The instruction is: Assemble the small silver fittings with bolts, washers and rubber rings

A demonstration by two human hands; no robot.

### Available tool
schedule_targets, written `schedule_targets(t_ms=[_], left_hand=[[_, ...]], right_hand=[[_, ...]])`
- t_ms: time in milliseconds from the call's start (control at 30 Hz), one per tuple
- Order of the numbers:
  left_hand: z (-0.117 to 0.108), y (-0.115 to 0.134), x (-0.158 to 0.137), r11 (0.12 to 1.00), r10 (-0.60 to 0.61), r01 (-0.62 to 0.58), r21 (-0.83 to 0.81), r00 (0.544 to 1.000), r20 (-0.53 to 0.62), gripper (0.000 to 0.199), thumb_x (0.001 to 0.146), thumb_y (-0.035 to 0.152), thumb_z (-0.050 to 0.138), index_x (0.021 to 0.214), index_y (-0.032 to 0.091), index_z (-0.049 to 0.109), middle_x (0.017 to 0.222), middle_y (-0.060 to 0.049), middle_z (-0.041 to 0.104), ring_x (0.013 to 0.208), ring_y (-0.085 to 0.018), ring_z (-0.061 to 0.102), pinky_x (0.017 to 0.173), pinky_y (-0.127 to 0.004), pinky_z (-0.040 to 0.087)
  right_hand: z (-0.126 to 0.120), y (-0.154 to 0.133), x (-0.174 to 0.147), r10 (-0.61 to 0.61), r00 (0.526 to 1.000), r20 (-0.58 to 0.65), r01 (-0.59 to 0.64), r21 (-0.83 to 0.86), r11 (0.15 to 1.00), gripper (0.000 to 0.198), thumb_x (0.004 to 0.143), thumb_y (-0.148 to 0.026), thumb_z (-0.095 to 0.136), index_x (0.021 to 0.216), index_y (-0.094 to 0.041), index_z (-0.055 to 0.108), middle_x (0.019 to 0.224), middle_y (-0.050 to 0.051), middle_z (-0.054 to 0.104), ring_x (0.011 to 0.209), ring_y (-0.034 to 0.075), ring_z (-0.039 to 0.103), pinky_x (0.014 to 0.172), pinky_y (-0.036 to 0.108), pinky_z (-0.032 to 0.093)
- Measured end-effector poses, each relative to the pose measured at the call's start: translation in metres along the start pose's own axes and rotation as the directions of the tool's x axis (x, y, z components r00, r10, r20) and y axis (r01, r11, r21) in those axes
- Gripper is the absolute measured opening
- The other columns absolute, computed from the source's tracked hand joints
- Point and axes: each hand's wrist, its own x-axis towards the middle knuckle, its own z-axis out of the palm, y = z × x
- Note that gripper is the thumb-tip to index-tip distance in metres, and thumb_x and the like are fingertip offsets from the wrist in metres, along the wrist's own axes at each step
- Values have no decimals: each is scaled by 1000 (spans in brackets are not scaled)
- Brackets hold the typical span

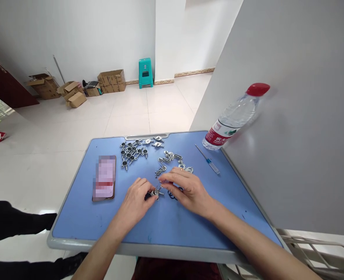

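Left hand point(137, 198), centre of frame: fingers curled in, tips pinching a small metal fitting point(156, 192) that rests on or just above the blue table point(172, 225). The fitting appears to have short arms sticking out; finer detail too small to read.

Right hand point(186, 190), just right of the left: palm down, fingers loosely extended, not fisted. Index and thumb tips meet at the same fitting from the right side. Whether they grip a second small piece there, cannot tell. A dark ring-like part point(173, 195) lies on the table, partly under this hand.

Judgement on doing the step well: keep the fitting low over the table so a dropped piece stays put; let the left pinch hold steady while the right fingertips do the fine work; keep the heels of both hands resting on the surface for control.

Outward, above the hands: a small cluster of screws point(160, 170), then a loose heap of bright metal links point(172, 157) near the right fingers. Upper centre: a pile of fittings with dark centres point(132, 151). Left of the hands: a phone point(104, 178), flat, well apart. Upper right: a thin screwdriver point(208, 159), lying alone, and a water bottle point(234, 116) with a red cap at the table corner against the grey wall.
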Motion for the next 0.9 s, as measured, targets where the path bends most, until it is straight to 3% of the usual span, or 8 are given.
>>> schedule_targets(t_ms=[100,300,500,600,733,800,900], left_hand=[[0,0,0,1000,1,-1,13,1000,-4,11,86,14,60,78,19,54,83,0,59,80,-18,56,76,-33,45],[2,-2,-1,1000,14,-14,4,1000,-16,12,87,15,57,77,19,54,85,-1,60,82,-19,56,74,-33,44],[5,-6,0,1000,15,-14,18,1000,-26,15,88,17,57,74,19,51,84,-1,59,81,-20,55,72,-32,44],[6,-6,0,1000,16,-16,17,999,-35,15,88,17,57,74,20,51,84,-2,59,82,-20,55,72,-32,44],[6,-6,0,999,29,-30,-28,999,-33,7,88,17,57,82,20,56,88,-2,61,84,-20,56,76,-33,45],[5,-6,0,999,24,-25,-33,999,-29,7,87,16,57,81,20,56,87,-2,61,84,-20,56,76,-33,45],[4,-4,-1,1000,9,-9,-21,1000,-16,11,87,16,58,78,20,54,85,-1,60,81,-19,56,75,-33,44]], right_hand=[[3,0,-1,19,1000,-11,-19,-45,999,12,97,-18,50,101,-18,61,79,4,66,68,15,56,61,27,48],[-1,-2,0,-13,996,85,14,-7,1000,27,99,-16,41,123,-17,54,92,8,67,79,17,60,68,29,50],[8,-5,2,29,999,-22,-30,-36,999,12,97,-20,49,95,-19,60,73,3,63,63,15,53,61,27,45],[11,-4,1,16,999,-37,-17,-39,999,15,97,-20,48,107,-19,60,75,2,62,64,15,53,59,26,45],[3,-3,1,-42,997,68,41,11,999,29,100,-19,42,123,-20,57,87,5,62,73,15,57,63,26,48],[-3,-2,1,-47,993,111,42,48,998,30,100,-18,41,124,-20,58,93,7,65,80,17,59,68,28,50],[-7,0,2,-15,997,75,12,48,999,23,99,-17,44,114,-20,61,87,5,69,75,16,60,68,28,49]])
